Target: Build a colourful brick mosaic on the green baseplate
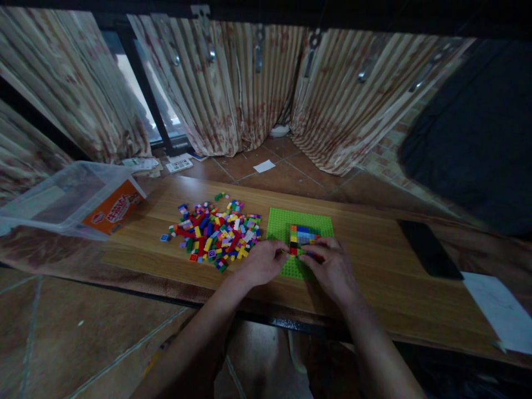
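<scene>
A lime-green studded baseplate (277,220) lies on the wooden tabletop. Near its middle stands a low block of coloured building bricks (305,229), with blue, orange, yellow, black and red showing. My left hand (266,262) rests over the plate's left side, thumb and fingers pinched at the block's front left corner; whatever they hold is too small to make out. From the right, my right hand (332,267) reaches over the plate, thumb and index finger closed around a small green brick (300,251) at the block's front edge. Its fingers hide part of the block.
Left of the plate spreads a pile of loose bricks (216,228). A clear plastic box (78,194) with an orange label stands at the far left. To the right lie a black phone-like slab (430,249) and a white paper sheet (501,310). Striped curtains (241,88) hang behind.
</scene>
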The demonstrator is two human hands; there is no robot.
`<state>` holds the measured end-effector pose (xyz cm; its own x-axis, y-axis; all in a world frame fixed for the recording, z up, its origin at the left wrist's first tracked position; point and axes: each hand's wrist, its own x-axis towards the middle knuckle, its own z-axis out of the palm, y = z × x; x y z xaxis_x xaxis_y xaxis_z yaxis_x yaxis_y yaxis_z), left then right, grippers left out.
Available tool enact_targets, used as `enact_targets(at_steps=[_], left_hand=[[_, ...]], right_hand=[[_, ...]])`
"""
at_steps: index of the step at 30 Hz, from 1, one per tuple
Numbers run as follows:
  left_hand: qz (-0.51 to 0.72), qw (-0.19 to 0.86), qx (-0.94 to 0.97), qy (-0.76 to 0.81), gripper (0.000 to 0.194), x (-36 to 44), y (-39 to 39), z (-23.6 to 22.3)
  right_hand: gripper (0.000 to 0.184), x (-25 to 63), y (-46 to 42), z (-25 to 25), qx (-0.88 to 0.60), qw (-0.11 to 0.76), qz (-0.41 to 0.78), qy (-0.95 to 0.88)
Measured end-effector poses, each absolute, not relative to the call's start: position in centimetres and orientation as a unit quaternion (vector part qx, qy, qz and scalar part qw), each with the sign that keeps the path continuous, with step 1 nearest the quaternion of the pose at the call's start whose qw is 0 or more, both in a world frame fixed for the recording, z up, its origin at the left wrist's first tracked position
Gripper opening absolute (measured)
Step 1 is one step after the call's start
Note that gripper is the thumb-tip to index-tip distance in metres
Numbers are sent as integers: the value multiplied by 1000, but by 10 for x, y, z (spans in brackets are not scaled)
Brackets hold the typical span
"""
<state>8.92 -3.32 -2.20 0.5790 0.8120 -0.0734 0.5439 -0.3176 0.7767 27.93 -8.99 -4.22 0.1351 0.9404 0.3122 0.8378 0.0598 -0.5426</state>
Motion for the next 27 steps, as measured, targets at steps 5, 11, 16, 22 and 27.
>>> enact_targets(at_steps=[5, 11, 16, 22, 27], left_hand=[[167, 416, 783, 431, 27, 86, -29, -24], [166, 422, 777, 436, 28, 86, -30, -21], [188, 437, 764, 436, 28, 77, -25, -16], [301, 397, 713, 494, 26, 22, 4, -6], [331, 304, 645, 618, 24, -32, 18, 0]], right_hand=[[34, 299, -84, -37, -701, 514, 108, -482], [42, 299, -79, -36, -750, 492, 152, -415], [43, 289, -78, -32, -765, 458, 139, -431], [41, 282, -79, -34, -748, 469, 138, -449], [39, 275, -78, -36, -746, 456, 129, -468]])
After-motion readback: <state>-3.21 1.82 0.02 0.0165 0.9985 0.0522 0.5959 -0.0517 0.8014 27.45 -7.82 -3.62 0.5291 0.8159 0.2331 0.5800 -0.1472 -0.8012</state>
